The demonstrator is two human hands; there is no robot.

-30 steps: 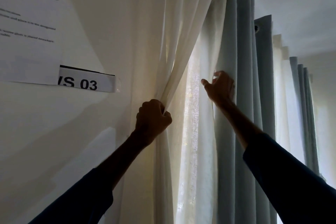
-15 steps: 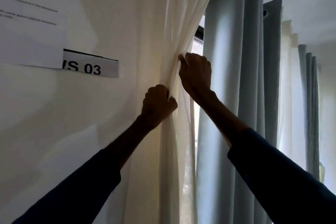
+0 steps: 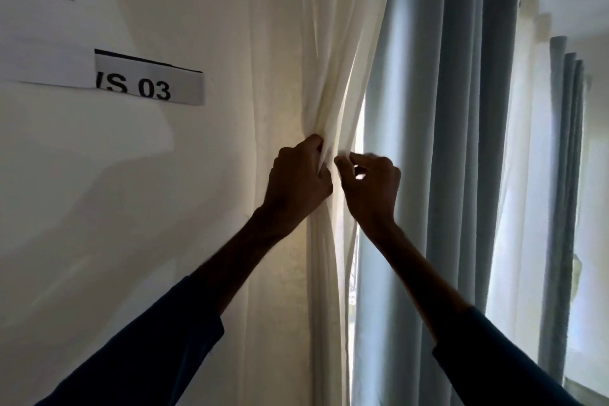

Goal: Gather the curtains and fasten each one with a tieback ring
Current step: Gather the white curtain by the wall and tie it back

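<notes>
A cream sheer curtain [image 3: 329, 43] hangs beside the white wall, pulled into a tight bunch at mid height. My left hand [image 3: 296, 178] grips that bunch with its fingers curled round the folds. Just right of it at the same height, my right hand [image 3: 372, 188] has curled fingers, and its fingertips pinch the bunch's right edge. To the right a grey-blue heavy curtain [image 3: 412, 109] hangs in loose vertical folds. No tieback ring is in view.
A label reading "S 03" [image 3: 148, 86] and a printed sheet [image 3: 39, 10] are stuck on the wall [image 3: 164, 208] at left. A bright strip of window [image 3: 359, 128] shows between the two curtains. More sheer and grey curtains [image 3: 566, 142] hang farther right.
My right hand came from the grey curtain to the cream one, gripped it above my left hand, then dropped level with it. The bunch is tighter and the window gap wider.
</notes>
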